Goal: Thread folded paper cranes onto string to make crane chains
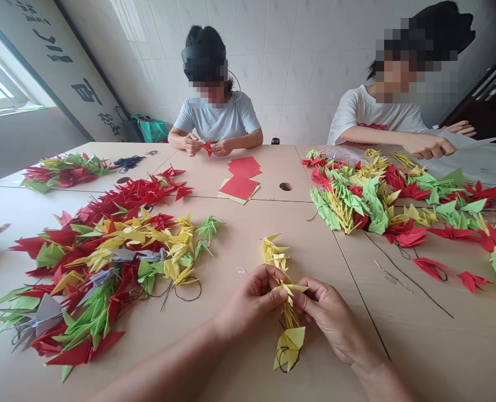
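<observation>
On my feed the pale, seamed worktop (440,357) carries a red-topped stack of paper squares (242,187), with a round hole (285,186) just to its right. Left of that stack I see dark cord (128,162), a small heap of folded paper (72,176) and a large mixed heap (118,240); right of it, another bright heap (369,201). Nearer me than the stack lie a red-edged label (241,272) and a yellow paper string (290,341).

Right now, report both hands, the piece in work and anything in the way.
Left hand, right hand: both pinching yellow paper strand. Strand extends beyond both hands. Small label near left hand, not touching.
</observation>
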`<state>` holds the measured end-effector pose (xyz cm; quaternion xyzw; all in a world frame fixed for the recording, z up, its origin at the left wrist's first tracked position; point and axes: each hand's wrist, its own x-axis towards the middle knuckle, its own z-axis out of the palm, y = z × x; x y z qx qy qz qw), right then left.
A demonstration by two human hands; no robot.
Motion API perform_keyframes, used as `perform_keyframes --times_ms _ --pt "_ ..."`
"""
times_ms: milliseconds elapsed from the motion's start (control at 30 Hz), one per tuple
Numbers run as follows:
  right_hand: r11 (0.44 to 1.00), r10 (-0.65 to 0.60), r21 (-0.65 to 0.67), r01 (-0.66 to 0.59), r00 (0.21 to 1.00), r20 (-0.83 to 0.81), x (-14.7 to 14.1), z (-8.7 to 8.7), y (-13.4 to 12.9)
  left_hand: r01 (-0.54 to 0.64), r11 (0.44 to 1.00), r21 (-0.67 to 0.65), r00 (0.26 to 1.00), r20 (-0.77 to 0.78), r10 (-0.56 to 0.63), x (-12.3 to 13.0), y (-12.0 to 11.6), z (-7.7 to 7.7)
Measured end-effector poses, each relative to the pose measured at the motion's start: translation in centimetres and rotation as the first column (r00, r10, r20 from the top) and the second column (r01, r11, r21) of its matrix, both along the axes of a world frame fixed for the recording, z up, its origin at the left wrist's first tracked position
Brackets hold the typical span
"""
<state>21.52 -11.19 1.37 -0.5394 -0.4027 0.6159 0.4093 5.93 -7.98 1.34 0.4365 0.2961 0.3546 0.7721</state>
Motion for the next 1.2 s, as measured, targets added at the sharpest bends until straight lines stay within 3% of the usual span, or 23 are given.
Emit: perform_keyframes --times_ms 333,533,767,967,1200 --pt "0.999 -0.025 -0.020 0.025 1.000 0.013 -0.2 0.3 -0.1 -0.034 0.999 0.043 0.999 -0.037 0.036 0.0 -0.1 0.1" --pt "0.998 -0.040 -0.037 0.041 0.999 0.005 -0.4 -0.4 -0.1 -0.087 0.995 0.049 0.990 -0.106 0.091 0.3 -0.5 0.1" --pt "0.996 -0.076 0.030 0.079 0.994 -0.075 0.0 -0.2 0.0 -0.100 0.995 0.019 0.994 -0.046 0.100 0.3 -0.1 1.0" --pt "0.992 -0.121 0.002 0.123 0.978 -0.170 0.3 0.0 0.1 -0.122 0.989 -0.087 0.993 -0.012 0.122 -0.1 0.0 0.3" --pt "0.989 -0.146 -0.068 0.135 0.969 -0.201 0.5 0.0 0.0 -0.219 0.946 -0.239 0.969 0.059 0.240 -0.5 0.4 -0.1"
